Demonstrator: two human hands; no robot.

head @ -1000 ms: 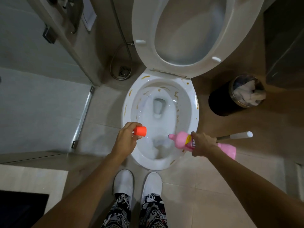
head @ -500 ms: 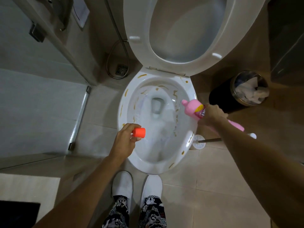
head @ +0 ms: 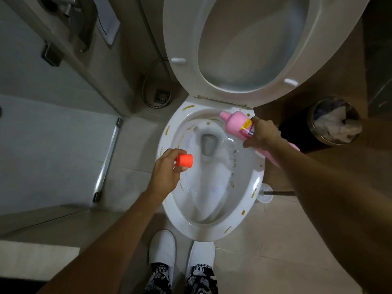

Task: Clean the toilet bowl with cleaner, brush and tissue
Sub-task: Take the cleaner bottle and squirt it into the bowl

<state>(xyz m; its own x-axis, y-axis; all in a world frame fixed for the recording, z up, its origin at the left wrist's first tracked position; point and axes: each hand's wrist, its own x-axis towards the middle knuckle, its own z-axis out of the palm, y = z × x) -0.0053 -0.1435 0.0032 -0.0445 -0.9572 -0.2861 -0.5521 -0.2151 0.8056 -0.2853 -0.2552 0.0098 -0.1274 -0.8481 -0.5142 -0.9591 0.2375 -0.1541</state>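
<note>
Right hand wraps a pink cleaner bottle, tipped nozzle-down over the stained back rim of the toilet bowl; left hand pinches its orange cap w/ fingertips. Best approach: keep nozzle under the rim, squeeze steadily around. Toilet brush waits on floor, right of bowl.

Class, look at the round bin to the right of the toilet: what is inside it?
The bin holds crumpled white tissue or paper, piled near its rim. Whatever lies beneath that paper is covered and cannot be seen.
</note>
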